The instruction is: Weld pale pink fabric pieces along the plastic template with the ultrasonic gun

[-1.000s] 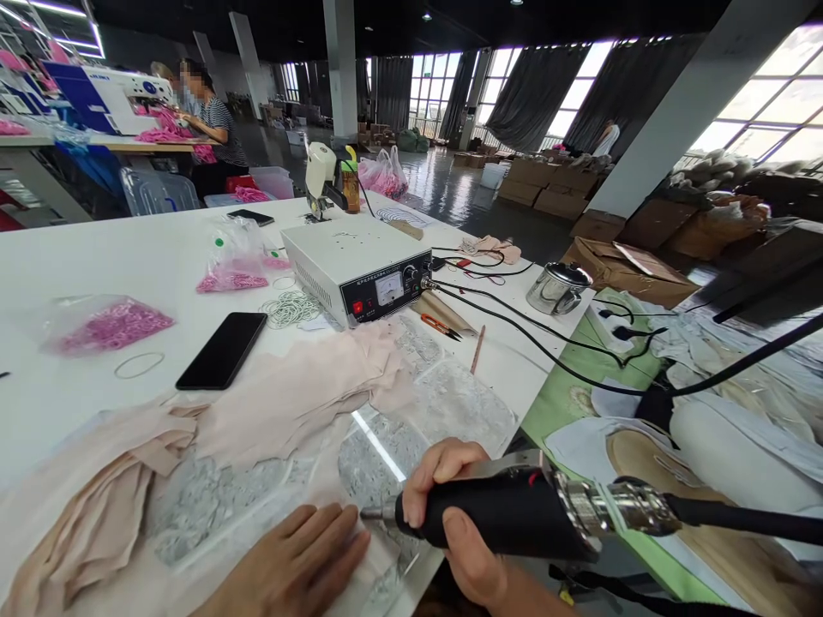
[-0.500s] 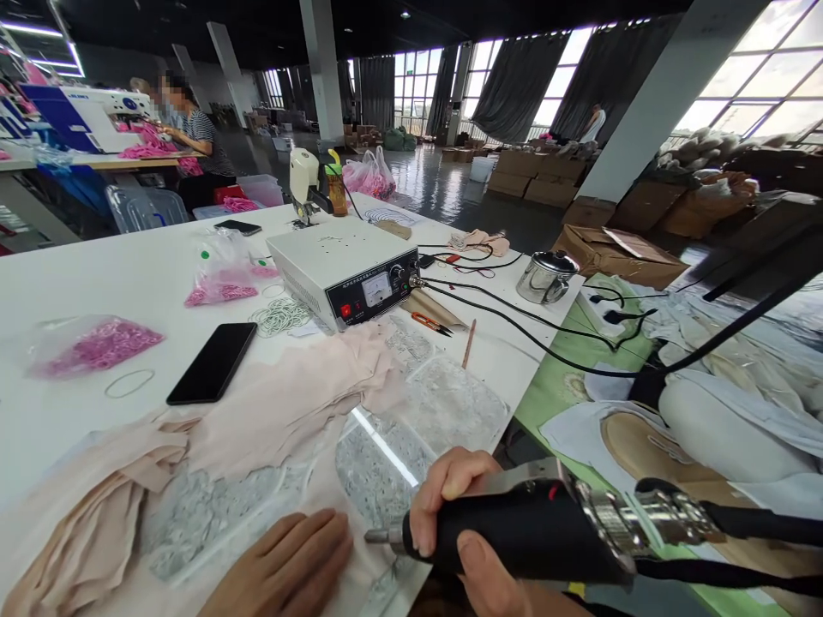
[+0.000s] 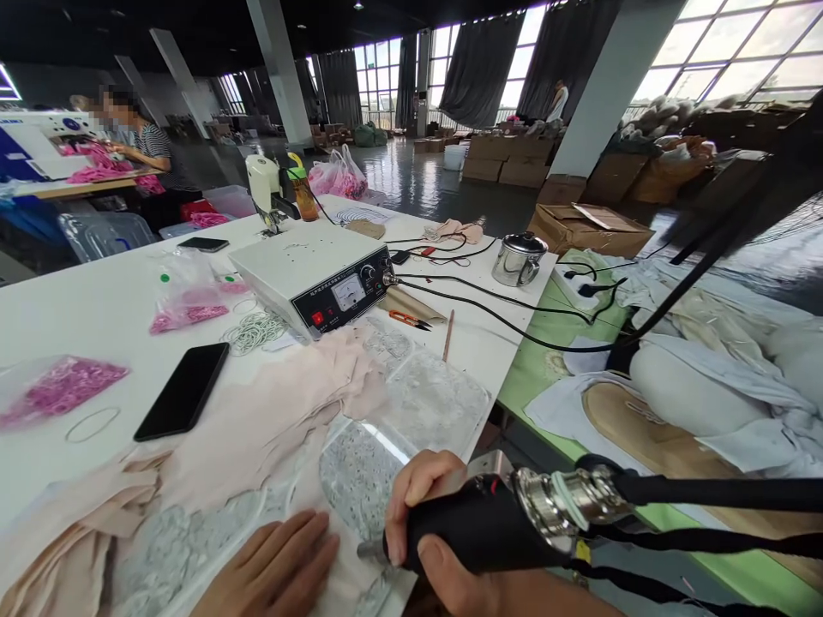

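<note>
My right hand [image 3: 430, 523] is wrapped round a black handheld ultrasonic cutter [image 3: 476, 523], whose short metal tip points left, low over pale pink fabric. From its rear, a metal connector and black cables run off to the right. Just left of the tip, my left hand [image 3: 273, 557] lies flat with fingers stretched out on the pale pink fabric [image 3: 315, 480]. Beneath the cloth is a clear patterned sheet [image 3: 437, 394]. More cut fabric pieces [image 3: 276, 386] lie beyond my hands, and a folded bundle [image 3: 83, 531] is at the left.
A white control box [image 3: 309, 274] with a dial stands mid-table. Around it are a black phone [image 3: 183, 390], rubber bands [image 3: 257, 330], bags of pink pieces [image 3: 70, 386], orange thread snips [image 3: 410, 320] and a metal mug [image 3: 519, 259]. Cables cross rightward; a person [image 3: 138, 141] sits at the back left.
The camera view has turned slightly right, so the table things sit further left. My right hand and the cutter have shifted a little, with the cutter's rear angled higher. My left hand stays flat on the fabric.
</note>
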The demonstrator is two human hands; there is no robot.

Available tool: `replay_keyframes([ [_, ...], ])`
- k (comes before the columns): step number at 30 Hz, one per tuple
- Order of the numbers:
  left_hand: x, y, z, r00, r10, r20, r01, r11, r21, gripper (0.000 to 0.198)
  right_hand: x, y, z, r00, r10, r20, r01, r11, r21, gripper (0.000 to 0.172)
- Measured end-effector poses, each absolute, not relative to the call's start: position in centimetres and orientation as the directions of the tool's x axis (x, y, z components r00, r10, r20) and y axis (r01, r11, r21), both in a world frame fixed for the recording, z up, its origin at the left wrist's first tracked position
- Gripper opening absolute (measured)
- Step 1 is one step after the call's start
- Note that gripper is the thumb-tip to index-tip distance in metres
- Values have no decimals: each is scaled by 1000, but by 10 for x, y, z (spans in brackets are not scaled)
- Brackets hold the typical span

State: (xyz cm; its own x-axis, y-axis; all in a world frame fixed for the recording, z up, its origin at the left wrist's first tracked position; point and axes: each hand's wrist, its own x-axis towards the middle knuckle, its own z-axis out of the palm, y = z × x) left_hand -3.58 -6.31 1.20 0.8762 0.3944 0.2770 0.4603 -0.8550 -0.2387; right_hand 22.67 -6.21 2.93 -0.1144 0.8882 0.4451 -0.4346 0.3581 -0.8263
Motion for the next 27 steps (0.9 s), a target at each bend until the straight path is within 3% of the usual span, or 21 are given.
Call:
replay_keyframes([
  [15,-31,-73,14,861,464,210,503,-839,-207,40,211,-48,14,-34,893,449,-485,378,-789,19],
  [19,-31,-78,11,850,497,176,523,-837,-159,41,209,-45,6,-59,891,451,-478,371,-796,20],
  [23,-30,-80,9,806,540,243,572,-816,-80,43,210,-44,7,-68,894,443,-452,368,-813,20],
  [27,-30,-77,15,845,493,206,525,-838,-148,45,213,-46,15,-62,888,455,-458,380,-804,20],
])
